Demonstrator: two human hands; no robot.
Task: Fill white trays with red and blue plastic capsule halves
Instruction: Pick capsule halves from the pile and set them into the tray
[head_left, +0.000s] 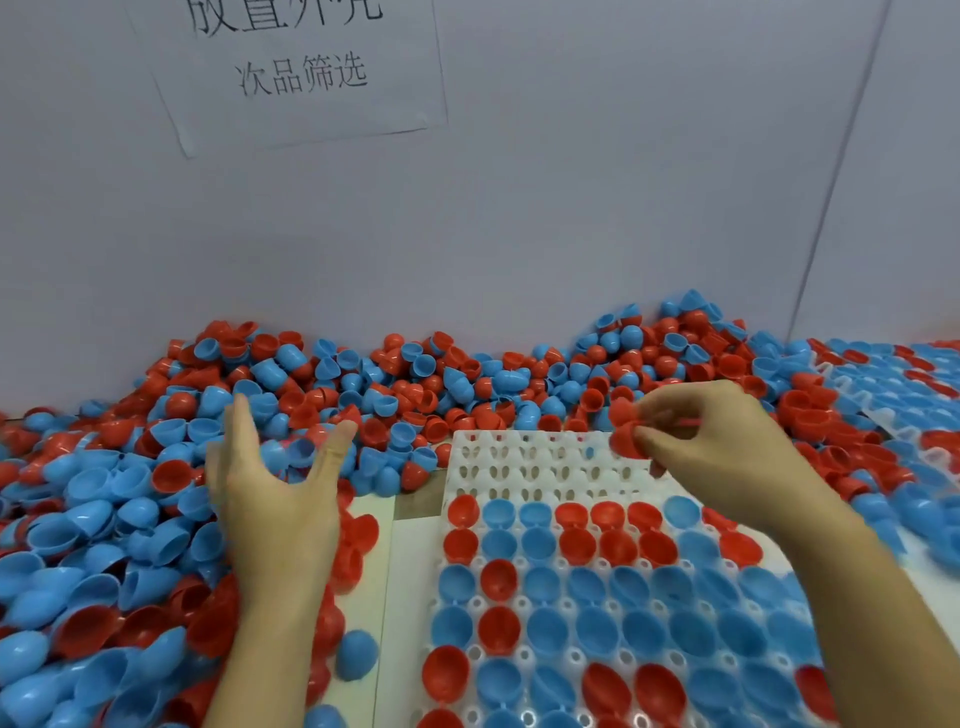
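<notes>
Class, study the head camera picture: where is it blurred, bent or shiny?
Head view: the right hand and its red halves are motion-smeared; the wall seam leans with wide-angle distortion; small glints dot the white tray near the bottom edge; lighting is soft and even.

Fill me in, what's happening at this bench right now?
A person is loading a white tray with red and blue capsule halves from a loose pile heaped against the wall. The right hand pinches red halves over the tray's far rows, which are still empty; the near rows are filled, mostly blue. The left hand is spread open over the pile, holding nothing. More filled trays sit at far right.
</notes>
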